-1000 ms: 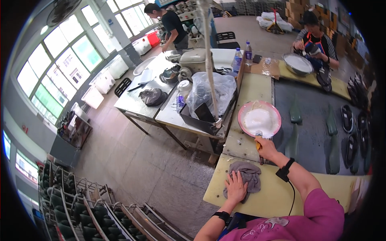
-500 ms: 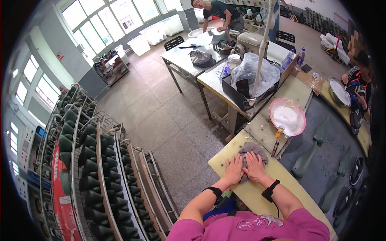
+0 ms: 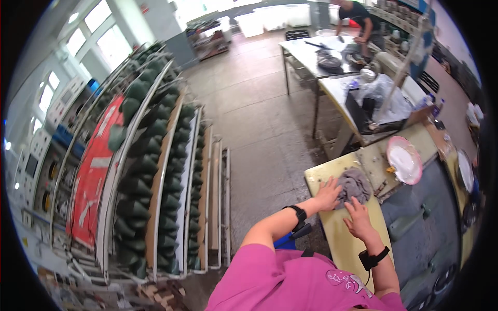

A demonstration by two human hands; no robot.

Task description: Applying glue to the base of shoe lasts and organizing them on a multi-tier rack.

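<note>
A crumpled grey cloth (image 3: 355,185) lies on the pale yellow board (image 3: 340,238) in front of me. My left hand (image 3: 328,195) is at the cloth's left edge, fingers spread, with the fingertips at or just over the fabric. My right hand (image 3: 359,220) is at the near side of the cloth, its fingers apart and pointing toward it. Neither hand grips anything. Whether the right fingertips touch the cloth is hard to tell. Each wrist wears a black band.
Beyond the board sits a pink-rimmed bowl (image 3: 404,159) of white paste with a yellow-handled brush (image 3: 390,169). Dark green shoe-shaped pieces fill a wheeled rack (image 3: 155,181) on the left. A grey work surface (image 3: 410,249) lies right. A person (image 3: 358,23) stands behind a far table (image 3: 306,57).
My hands have come off the top of the cloth and moved apart, uncovering it. The head view has turned left, so more of the rack shows.
</note>
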